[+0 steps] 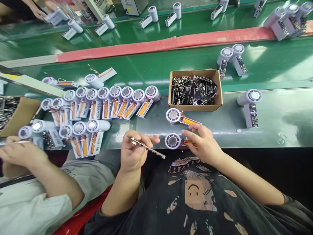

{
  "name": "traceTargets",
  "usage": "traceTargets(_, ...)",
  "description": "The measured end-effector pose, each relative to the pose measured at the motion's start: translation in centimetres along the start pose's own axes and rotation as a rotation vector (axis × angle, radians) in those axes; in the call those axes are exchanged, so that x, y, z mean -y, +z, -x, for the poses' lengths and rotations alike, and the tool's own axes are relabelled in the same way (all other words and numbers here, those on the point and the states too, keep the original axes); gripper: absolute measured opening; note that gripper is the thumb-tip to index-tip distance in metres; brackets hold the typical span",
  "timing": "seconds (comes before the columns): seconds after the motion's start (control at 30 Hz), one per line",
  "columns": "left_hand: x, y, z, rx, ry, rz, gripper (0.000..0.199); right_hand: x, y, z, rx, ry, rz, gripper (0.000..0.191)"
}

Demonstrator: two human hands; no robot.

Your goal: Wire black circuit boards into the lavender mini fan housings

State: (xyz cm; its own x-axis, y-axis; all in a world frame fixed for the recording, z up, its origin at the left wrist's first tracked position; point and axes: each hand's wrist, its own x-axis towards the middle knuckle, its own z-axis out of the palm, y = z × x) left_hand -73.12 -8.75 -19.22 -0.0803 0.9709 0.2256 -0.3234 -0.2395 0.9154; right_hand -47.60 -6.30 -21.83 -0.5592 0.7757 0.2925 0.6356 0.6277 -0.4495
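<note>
My left hand (133,155) pinches a thin circuit board (149,148) between thumb and fingers. The board is tilted and seen almost edge-on, with a small white connector at its upper end. My right hand (206,143) has its fingers apart over the handle of a white handheld fan (172,141) at the table's front edge. Its fingertips partly hide the handle; whether they touch it I cannot tell. Just behind lies a second handheld fan (173,115), its orange strip and wires exposed, the handle's end close to my right fingers.
A cardboard box (195,107) full of black circuit boards stands behind the two fans. Rows of fans (127,93) lie to the left, beside a co-worker's hands (24,155). One fan with a board fitted (249,98) stands right. A red strip (146,47) crosses the green belt.
</note>
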Motion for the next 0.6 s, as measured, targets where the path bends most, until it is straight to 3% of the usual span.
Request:
traceTargets(0.1, -0.3, 0.0, 0.6, 0.11, -0.111, 0.13, 0.024, 0.3, 0.3, -0.1, -0.043, -0.291, 0.1, 0.027)
traceTargets(0.17, -0.3, -0.1, 0.9, 0.146, -0.229, 0.199, 0.026, 0.4, 0.6, -0.1, 0.014, -0.352, 0.103, 0.019)
traceTargets(0.3, 0.0, 0.6, 1.5, 0.083, -0.463, 0.265, 0.018, 0.3, 1.1, -0.4, 0.032, -0.176, -0.052, 0.014)
traceTargets(0.37, 0.3, 1.3, 1.9, 0.075, -0.5, 0.25, 0.018, 0.4, 1.1, -0.8, 0.088, -0.037, -0.205, 0.012)
traceTargets(0.43, 0.6, 2.2, 2.3, 0.101, -0.433, 0.033, 0.016, 0.7, 0.9, -1.3, 0.163, 0.063, -0.323, 0.013)
traceTargets(0.5, 0.8, 3.2, 2.7, 0.142, -0.308, -0.42, 0.011, 1.1, 0.6, -1.6, 0.201, 0.103, -0.325, 0.012)
traceTargets(0.6, 1.1, 4.1, 3.0, 0.226, -0.162, -1.026, 0.004, 1.9, 0.6, -1.7, 0.142, 0.066, -0.17, 0.01)
